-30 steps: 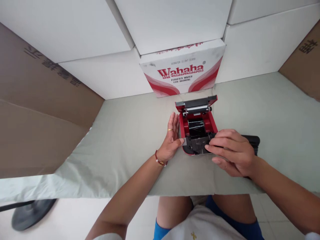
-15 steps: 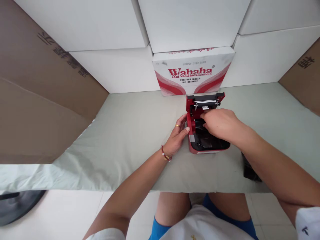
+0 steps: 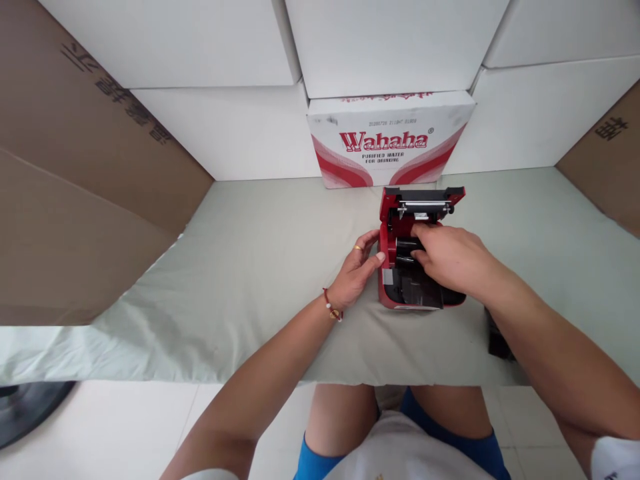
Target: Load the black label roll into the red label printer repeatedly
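Observation:
A red and black label printer (image 3: 384,293) stands on the cloth-covered table with its lid (image 3: 425,195) raised. My left hand (image 3: 353,273) grips its left side, thumb on the rim and fingers against the outer wall. My right hand (image 3: 453,259) reaches into the compartment from the right, its thumb and fingers closed around a shiny black roll (image 3: 406,247). Part of the roll is hidden behind that hand. From the roll a dark, see-through film (image 3: 423,290) lies over the front of the printer and reaches its front edge.
A Wahaha water carton (image 3: 385,143) stands behind the printer, before stacked white boxes (image 3: 225,133). Brown cardboard panels (image 3: 100,220) flank the table (image 3: 250,267). A black object (image 3: 497,337) lies partly under my right forearm.
The dark film now extends to the printer's front edge, where it lay less far out before. Both hands stay at the printer; the whole view has shifted slightly.

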`<action>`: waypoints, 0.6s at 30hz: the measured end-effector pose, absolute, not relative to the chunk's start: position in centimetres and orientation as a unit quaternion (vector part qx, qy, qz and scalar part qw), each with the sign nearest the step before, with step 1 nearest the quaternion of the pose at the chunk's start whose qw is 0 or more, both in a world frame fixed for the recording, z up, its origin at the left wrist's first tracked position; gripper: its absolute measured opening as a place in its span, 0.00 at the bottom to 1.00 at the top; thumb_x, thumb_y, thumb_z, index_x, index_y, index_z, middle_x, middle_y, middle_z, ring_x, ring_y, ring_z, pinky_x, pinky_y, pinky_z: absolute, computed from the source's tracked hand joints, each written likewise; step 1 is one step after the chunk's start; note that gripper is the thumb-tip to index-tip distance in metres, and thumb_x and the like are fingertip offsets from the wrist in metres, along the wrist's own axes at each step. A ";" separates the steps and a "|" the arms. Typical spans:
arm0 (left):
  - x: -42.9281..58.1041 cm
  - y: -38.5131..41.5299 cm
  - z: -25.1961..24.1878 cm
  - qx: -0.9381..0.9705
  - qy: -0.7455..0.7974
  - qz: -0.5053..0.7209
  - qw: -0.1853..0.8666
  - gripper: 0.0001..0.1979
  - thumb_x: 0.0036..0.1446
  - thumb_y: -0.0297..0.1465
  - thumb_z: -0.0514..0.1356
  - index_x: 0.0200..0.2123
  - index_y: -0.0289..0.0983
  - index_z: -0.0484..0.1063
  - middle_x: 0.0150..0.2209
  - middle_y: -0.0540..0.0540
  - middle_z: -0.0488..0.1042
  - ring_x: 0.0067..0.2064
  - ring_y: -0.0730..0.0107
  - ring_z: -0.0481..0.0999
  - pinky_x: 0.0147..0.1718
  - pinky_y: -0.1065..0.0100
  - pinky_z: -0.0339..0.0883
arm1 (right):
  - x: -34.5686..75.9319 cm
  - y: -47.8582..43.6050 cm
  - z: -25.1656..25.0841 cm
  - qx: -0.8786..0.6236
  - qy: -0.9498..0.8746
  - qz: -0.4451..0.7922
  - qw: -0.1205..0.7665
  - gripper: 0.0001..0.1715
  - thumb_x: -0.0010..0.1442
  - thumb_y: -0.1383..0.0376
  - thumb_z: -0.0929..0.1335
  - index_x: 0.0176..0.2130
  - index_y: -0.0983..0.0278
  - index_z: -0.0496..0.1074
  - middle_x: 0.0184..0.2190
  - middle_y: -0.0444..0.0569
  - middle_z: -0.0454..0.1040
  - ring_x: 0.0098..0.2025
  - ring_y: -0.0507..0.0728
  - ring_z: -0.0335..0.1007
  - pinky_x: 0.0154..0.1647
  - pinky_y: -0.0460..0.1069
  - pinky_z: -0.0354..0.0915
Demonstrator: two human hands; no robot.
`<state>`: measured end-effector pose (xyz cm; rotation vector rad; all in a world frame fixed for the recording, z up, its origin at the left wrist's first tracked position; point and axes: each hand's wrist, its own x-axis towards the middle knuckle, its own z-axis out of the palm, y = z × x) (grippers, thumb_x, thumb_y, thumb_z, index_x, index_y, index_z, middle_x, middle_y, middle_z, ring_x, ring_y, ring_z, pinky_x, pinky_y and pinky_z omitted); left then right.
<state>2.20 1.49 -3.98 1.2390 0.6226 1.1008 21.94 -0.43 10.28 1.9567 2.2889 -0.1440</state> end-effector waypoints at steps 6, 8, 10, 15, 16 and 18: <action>2.2 1.5 -3.7 0.548 0.274 0.479 0.629 0.28 0.69 0.49 0.66 0.67 0.47 0.68 0.74 0.42 0.67 0.78 0.53 0.62 0.77 0.46 0.54 | 22.6 -0.6 10.0 0.670 0.736 -0.090 0.033 0.21 0.71 0.61 0.67 0.60 0.58 0.76 0.51 0.55 0.86 0.50 0.70 0.83 0.40 0.57 0.69; 2.2 1.4 -3.6 0.547 0.278 0.478 0.629 0.28 0.69 0.49 0.66 0.67 0.47 0.68 0.74 0.42 0.67 0.78 0.53 0.62 0.77 0.46 0.55 | 22.3 -0.6 10.2 0.676 0.730 -0.090 0.038 0.21 0.71 0.61 0.66 0.60 0.58 0.76 0.51 0.56 0.85 0.49 0.70 0.83 0.40 0.57 0.69; 2.2 1.4 -3.5 0.546 0.283 0.479 0.627 0.28 0.69 0.50 0.65 0.67 0.46 0.69 0.74 0.42 0.68 0.78 0.53 0.63 0.77 0.46 0.56 | 21.9 -0.7 10.5 0.680 0.727 -0.084 0.042 0.21 0.72 0.63 0.66 0.61 0.60 0.76 0.51 0.58 0.85 0.49 0.70 0.83 0.39 0.57 0.69; 2.1 1.2 -3.5 0.539 0.288 0.479 0.630 0.28 0.70 0.50 0.64 0.67 0.47 0.69 0.74 0.42 0.68 0.77 0.53 0.64 0.76 0.47 0.58 | 21.8 -0.7 10.4 0.691 0.718 -0.078 0.027 0.21 0.71 0.63 0.66 0.60 0.60 0.77 0.51 0.58 0.85 0.48 0.70 0.83 0.39 0.57 0.70; 2.1 1.2 -3.5 0.538 0.285 0.481 0.631 0.28 0.70 0.50 0.65 0.67 0.47 0.69 0.74 0.42 0.68 0.77 0.52 0.64 0.76 0.47 0.58 | 21.9 -0.5 10.2 0.692 0.717 -0.079 0.012 0.21 0.71 0.62 0.66 0.60 0.60 0.78 0.50 0.58 0.86 0.47 0.69 0.83 0.39 0.57 0.70; 2.2 1.2 -3.5 0.536 0.278 0.483 0.633 0.28 0.69 0.50 0.66 0.67 0.47 0.70 0.74 0.42 0.68 0.78 0.52 0.64 0.77 0.46 0.58 | 22.2 -0.1 9.7 0.694 0.714 -0.088 -0.038 0.21 0.71 0.60 0.66 0.59 0.60 0.78 0.49 0.57 0.86 0.47 0.68 0.83 0.42 0.56 0.71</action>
